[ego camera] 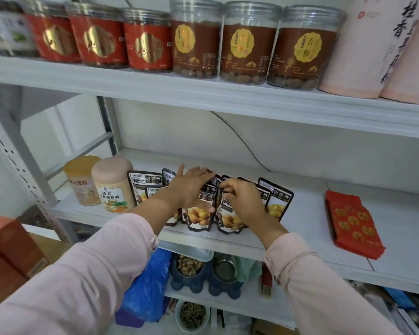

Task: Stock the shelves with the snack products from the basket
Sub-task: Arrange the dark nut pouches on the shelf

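Observation:
Several black chestnut snack pouches (200, 218) stand in rows on the middle white shelf (307, 213). My left hand (191, 187) lies flat with fingers spread against the tops of the middle pouches. My right hand (240, 197) pinches the top edge of a front-row pouch (228, 220). Another pouch (277, 199) stands at the right end of the group. No basket is in view.
Two round tins (111, 184) stand left of the pouches; a flat red packet (351, 223) lies to the right. Clear jars (247, 44) and pink tubes (373, 44) fill the upper shelf. Below sit a blue bag (150, 284) and bowls (189, 267).

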